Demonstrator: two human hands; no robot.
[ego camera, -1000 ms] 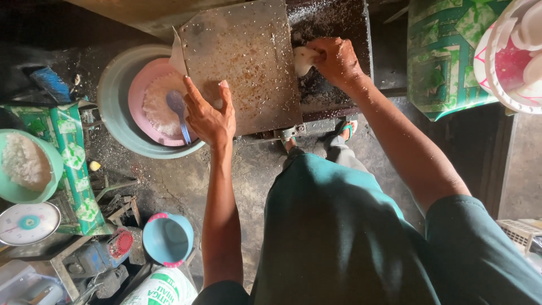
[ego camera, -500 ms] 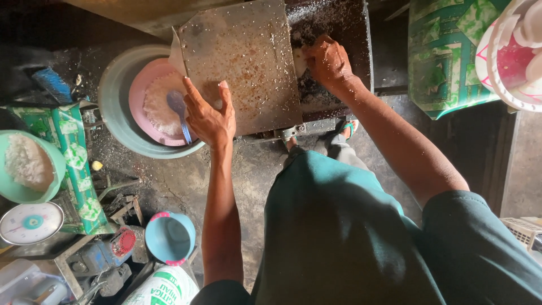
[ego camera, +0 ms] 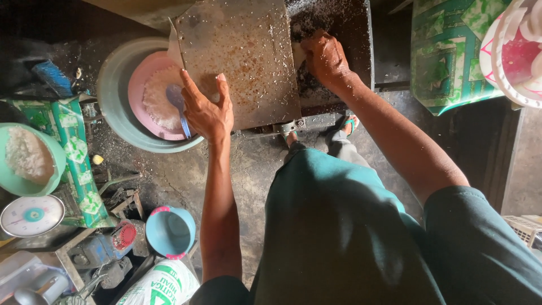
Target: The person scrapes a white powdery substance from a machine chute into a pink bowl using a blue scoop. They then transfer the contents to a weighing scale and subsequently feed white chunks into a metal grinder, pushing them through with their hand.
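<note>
Left hand: my left hand (ego camera: 206, 110) lay flat and spread on the near left edge of the metal cover plate (ego camera: 240, 59), fingers released, grasping nothing.
Right hand: my right hand (ego camera: 324, 56) was curled down into the dark trough (ego camera: 339, 28) to the right of the plate, fingers bent around something pale; I could not tell what it was, nor how firmly it was held.
Metal cover plate: a grey, rust-flecked sheet dusted with white shavings, sitting tilted over the top of the machine, straight ahead of me and between my two hands.
Pink bowl: a pink bowl (ego camera: 144, 90) holding a heap of white shavings (ego camera: 161, 101) and a blue-handled scoop (ego camera: 179, 110) sat inside a larger grey basin (ego camera: 116, 96), just left of the plate and partly under its edge.
Left side: a green bowl (ego camera: 31, 158) with more white shavings rested beside a round weighing scale dial (ego camera: 31, 216), well apart from my hands.
Floor: a small blue tub (ego camera: 169, 231) stood near my left elbow, with a printed sack (ego camera: 164, 285) just below it.
Right side: a green patterned sack (ego camera: 446, 51) and a white and pink basket (ego camera: 516, 51) stood beyond my right arm.
</note>
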